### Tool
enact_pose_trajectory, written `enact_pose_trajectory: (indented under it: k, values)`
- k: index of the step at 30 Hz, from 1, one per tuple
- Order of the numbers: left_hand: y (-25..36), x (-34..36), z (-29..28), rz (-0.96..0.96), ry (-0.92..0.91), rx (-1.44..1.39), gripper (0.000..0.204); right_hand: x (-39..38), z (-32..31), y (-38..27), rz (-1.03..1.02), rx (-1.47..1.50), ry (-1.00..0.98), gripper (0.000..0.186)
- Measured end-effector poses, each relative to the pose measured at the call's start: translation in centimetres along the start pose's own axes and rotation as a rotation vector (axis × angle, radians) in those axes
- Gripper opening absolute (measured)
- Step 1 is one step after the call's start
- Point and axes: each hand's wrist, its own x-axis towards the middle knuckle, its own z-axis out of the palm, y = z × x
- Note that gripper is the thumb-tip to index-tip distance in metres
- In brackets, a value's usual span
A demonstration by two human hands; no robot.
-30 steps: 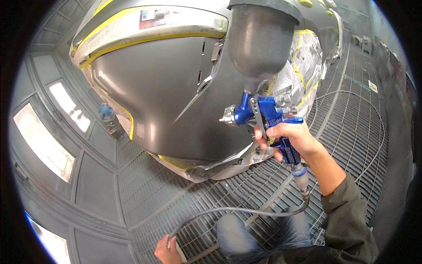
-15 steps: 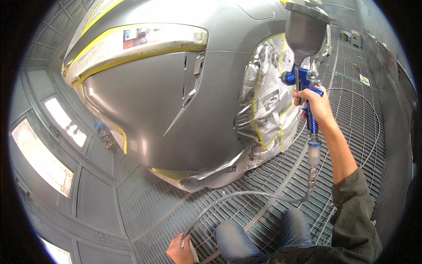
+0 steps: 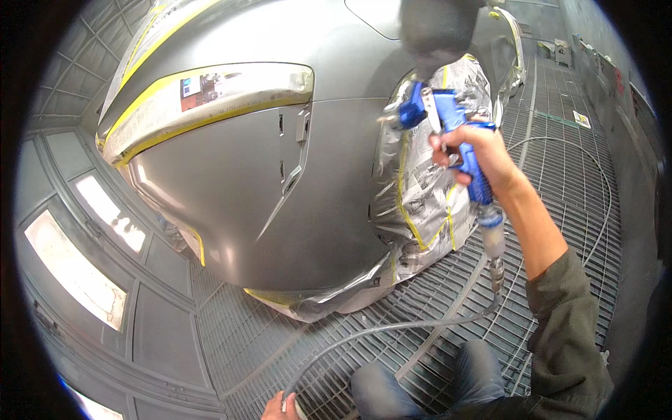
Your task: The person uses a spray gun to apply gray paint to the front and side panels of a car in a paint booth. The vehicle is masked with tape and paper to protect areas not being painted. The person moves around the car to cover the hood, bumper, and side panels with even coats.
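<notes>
Swung left since a moment ago, in front of the grey car body (image 3: 329, 189) and masking paper (image 3: 425, 192): the spray gun (image 3: 449, 110). Hose (image 3: 392, 326) hangs below, right hand (image 3: 483, 148) wrapped round the grip (image 3: 479, 187), left hand (image 3: 278, 409) clutching that hose.

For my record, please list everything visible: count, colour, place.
spray gun: one, blue, upper right
cup: one, dark, atop gun
hose: count unclear, grey, lower centre, right
vehicle: one, grey, centre
sheets: several, whitish, on vehicle
tape: several, yellow, on vehicle
floor grating: one, grey, below
panels: three, white, left wall
card: one, pale, right floor
far items: several, unclear, upper right
trouser legs: two, blue, bottom
sleeve: one, dark green, right
left hand: one, bare, on hose
right hand: one, bare, on gun
</notes>
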Motion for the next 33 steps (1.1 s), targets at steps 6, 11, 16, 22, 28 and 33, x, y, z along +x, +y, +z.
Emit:
enact_pose_trajectory:
  k: [6, 11, 16, 22, 28, 33]
  values:
    - [1.2, 1.4, 3.1, 0.186, -0.157, 0.064, 0.022, 2.3, -8.1, 0.5, -0.024, -0.200, 0.428, 0.018]
    - [2.1, 3.1, 4.9, 0.026, -0.170, -0.157, 0.023, 0.1, -8.5, 1.9, -0.149, -0.112, 0.546, 0.029]
    - [-0.8, 5.6, 7.6, 0.104, -0.203, -0.116, 0.025, -4.2, -5.2, 4.9, -0.109, -0.079, 0.455, 0.032]
    - [4.7, 6.7, 2.6, 0.061, -0.573, 0.048, 0.025, -5.1, -4.4, 3.7, -0.064, -0.069, 0.403, 0.030]
    - [7.2, 7.0, -5.3, -0.152, -0.889, -0.192, 0.032, -3.8, -4.9, 1.8, 0.055, 0.126, 0.345, 0.026]
    - [17.0, 9.5, -9.5, 0.013, -0.749, 0.071, 0.025, -1.0, -7.1, 3.5, 0.223, 0.395, 0.072, 0.027]
